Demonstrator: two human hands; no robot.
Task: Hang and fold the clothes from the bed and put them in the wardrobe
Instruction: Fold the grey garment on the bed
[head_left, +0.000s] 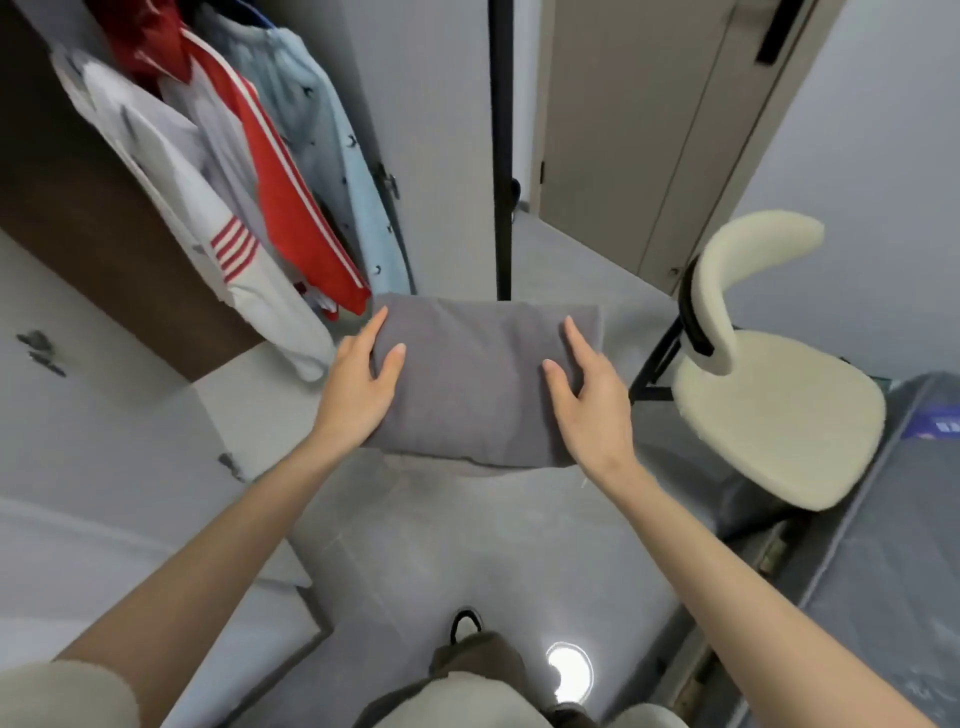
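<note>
Both grips are on the cloth (478, 384), a grey folded pad held level in mid-air over the floor (467, 545). It sits centre of view, just in front of the open wardrobe (104, 223).

Left grip (358, 384) holds the cloth's left edge: thumb flat on top, index finger straight along the side, other fingers hidden underneath. Right grip (592, 400) mirrors it on the right edge: thumb and index finger on top, the rest out of sight below. Neither is wide open; each spans only the pad's thickness.

The cloth's far-left corner is close to the hem of a red jacket (291, 197); contact unclear. That jacket hangs in the wardrobe between a white jacket (171, 197) and a pale blue top (322, 119).

A black pole (501, 156) stands far centre, behind the cloth. A cream chair (769, 405) is on the right, with the bed (883, 545) near right beside it.
</note>
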